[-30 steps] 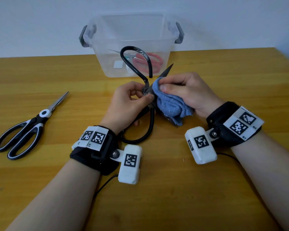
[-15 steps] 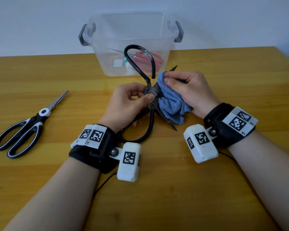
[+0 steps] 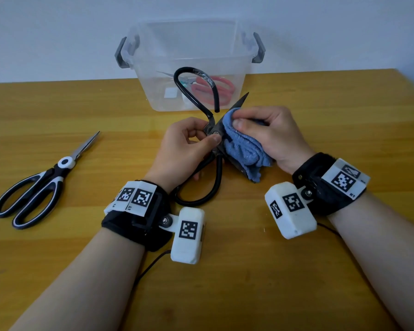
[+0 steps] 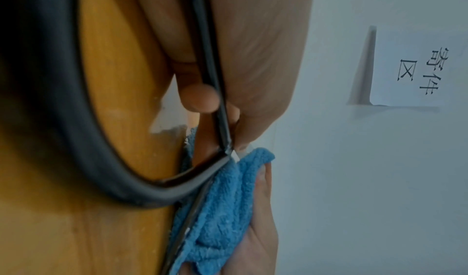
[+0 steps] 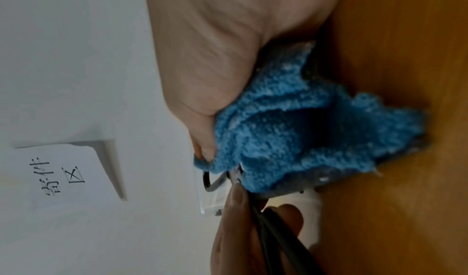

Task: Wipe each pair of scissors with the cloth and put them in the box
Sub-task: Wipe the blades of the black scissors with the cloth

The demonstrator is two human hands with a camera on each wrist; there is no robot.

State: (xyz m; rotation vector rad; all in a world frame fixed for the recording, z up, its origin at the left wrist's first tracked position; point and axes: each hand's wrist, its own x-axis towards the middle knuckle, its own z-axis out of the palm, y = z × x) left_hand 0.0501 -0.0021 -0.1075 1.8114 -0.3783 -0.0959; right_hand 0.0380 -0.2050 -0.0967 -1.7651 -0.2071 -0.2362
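Black scissors, large with looped handles, are held above the wooden table in front of the box, blades spread apart. The left hand grips them at the pivot, thumb on the near face and fingers curled behind; one handle loop rises toward the box, the other hangs down by the left wrist and appears to touch the table. The right hand pinches a bunched blue cloth against the blade just past the pivot, thumb and forefinger curled onto the cloth. The tip of that blade shows beyond the cloth, pointing up and away; the second blade runs down under the cloth toward the table. The left wrist view shows the cloth folded over a blade edge with the right hand's fingers behind it.

The box is clear plastic with grey latches at each end, lid off, standing at the far edge of the table by the wall. Inside lie red-handled scissors and at least one more pair (details too faint through the plastic to tell). Black-and-white scissors lie closed on the table, well to the left of the hands, blades pointing away.

A paper sign with printed characters hangs on the wall.
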